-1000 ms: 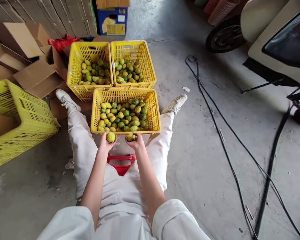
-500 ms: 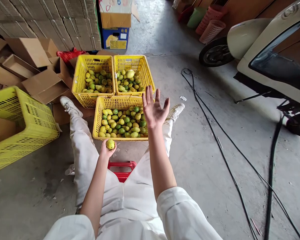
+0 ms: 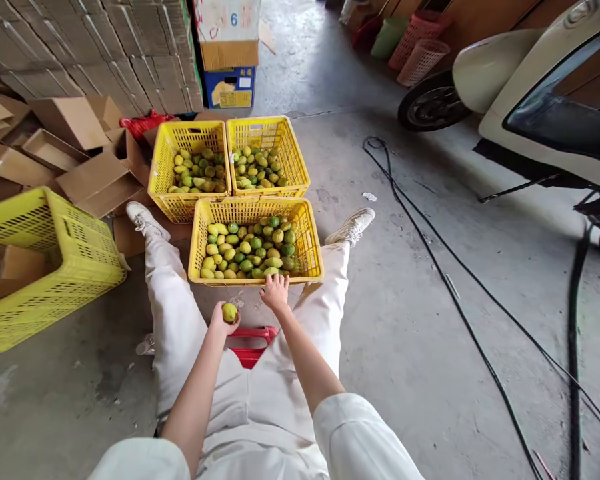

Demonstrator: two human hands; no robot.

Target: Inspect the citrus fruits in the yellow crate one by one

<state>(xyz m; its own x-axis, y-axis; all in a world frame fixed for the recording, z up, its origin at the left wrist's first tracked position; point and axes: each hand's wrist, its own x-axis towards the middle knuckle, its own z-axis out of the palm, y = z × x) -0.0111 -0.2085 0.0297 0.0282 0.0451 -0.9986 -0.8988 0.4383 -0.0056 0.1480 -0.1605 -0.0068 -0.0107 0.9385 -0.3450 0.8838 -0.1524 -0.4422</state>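
My left hand [image 3: 224,320] is closed around a yellow-green lemon [image 3: 229,312], held low between my knees. My right hand [image 3: 275,291], palm down with its fingers stretched forward, is at the near rim of the front yellow crate [image 3: 253,281]; I see nothing held in it. Yellow and green lemons [image 3: 250,248] cover the bottom of that crate. Behind it, side by side, stand a back left crate [image 3: 187,199] and a back right crate [image 3: 300,163], both with more lemons inside.
At the left is a larger yellow-green crate [image 3: 87,257] with cardboard in it. Loose cardboard boxes [image 3: 93,180] lie behind. A red stool [image 3: 247,357] shows between my legs. To the right, black cables [image 3: 433,243] cross the floor near a white vehicle [image 3: 555,127].
My right hand has come down from an open, raised position to the front crate's near rim. A lemon seen over the back right crate is no longer distinct. My left hand keeps its lemon.
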